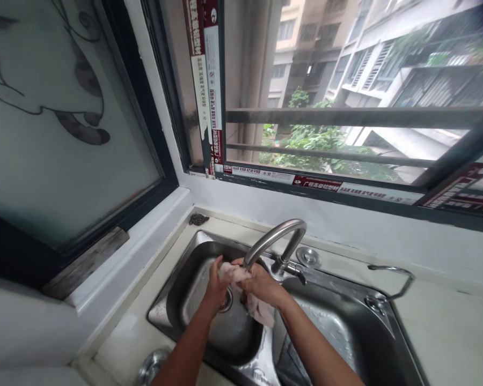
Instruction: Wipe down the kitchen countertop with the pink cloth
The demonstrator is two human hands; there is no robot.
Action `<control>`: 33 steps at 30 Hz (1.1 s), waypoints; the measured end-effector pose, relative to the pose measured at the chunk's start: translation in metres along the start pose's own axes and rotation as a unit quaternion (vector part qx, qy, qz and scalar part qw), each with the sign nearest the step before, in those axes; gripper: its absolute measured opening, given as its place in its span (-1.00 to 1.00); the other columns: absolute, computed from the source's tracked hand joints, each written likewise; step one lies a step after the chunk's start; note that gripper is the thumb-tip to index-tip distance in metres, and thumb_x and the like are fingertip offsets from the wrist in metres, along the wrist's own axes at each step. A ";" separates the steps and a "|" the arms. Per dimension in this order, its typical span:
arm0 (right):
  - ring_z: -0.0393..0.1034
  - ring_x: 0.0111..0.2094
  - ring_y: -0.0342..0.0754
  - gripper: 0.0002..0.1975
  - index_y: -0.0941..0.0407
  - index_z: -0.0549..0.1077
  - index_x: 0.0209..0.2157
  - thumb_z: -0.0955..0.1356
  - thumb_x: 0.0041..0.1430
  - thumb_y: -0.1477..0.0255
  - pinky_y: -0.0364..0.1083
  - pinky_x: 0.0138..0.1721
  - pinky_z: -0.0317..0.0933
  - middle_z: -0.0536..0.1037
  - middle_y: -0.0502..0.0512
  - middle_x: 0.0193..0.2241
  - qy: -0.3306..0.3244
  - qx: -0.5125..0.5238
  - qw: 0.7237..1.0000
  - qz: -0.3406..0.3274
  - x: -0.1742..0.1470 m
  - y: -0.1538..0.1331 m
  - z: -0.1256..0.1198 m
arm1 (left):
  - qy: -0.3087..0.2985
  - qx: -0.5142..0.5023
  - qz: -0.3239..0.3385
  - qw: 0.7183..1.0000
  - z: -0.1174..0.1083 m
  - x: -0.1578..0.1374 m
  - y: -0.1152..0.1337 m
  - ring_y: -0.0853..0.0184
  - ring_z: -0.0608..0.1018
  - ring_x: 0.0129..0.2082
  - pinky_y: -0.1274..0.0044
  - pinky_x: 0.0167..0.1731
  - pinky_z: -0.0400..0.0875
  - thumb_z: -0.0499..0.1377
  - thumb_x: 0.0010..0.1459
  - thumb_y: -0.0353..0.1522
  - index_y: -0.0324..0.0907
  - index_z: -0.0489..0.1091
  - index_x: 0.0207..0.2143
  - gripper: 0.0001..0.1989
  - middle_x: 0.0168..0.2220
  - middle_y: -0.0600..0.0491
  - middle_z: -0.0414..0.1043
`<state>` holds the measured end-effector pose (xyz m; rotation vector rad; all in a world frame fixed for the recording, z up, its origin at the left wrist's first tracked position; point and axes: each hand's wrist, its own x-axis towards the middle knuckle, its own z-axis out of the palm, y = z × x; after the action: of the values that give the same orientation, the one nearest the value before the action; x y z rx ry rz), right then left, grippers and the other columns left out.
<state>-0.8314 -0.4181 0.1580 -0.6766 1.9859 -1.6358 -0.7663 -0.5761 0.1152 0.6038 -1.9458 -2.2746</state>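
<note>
A pale pink cloth (261, 311) is bunched between my two hands, over the left basin of the steel sink (159, 313). My left hand (216, 284) grips the cloth from its left side. On the other side my right hand (262, 283) closes round it, and part of the cloth hangs down below that hand. The spout of the curved faucet (274, 231) ends right at the cloth and my right hand. Whether water runs from it I cannot tell. The drain (226, 300) shows in the basin beneath my hands.
A drain strainer (308, 257) lies behind the faucet. A dark scrubber (198, 219) sits in the back left corner. At right is a bent metal tube (398, 281); a dark item (292, 362) lies in the right basin. A round metal piece (153, 364) stands by my left forearm.
</note>
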 end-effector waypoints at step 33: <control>0.17 -0.48 -0.11 -0.55 0.06 0.22 -0.65 0.34 0.16 0.11 -0.09 -0.24 0.22 0.25 -0.07 -0.63 0.050 -0.108 0.991 -0.064 0.058 -0.024 0.033 | -0.014 -0.194 -0.096 0.976 -0.026 -0.019 0.035 0.19 0.62 -0.28 0.42 -0.23 0.48 0.46 -0.18 -0.13 -0.19 0.48 -0.34 -0.58 -0.36 -0.02 0.60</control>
<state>-0.8532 -0.4838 0.1730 -0.8328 2.2571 -1.5661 -0.7459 -0.6008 0.1503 0.7369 -1.4400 -2.6903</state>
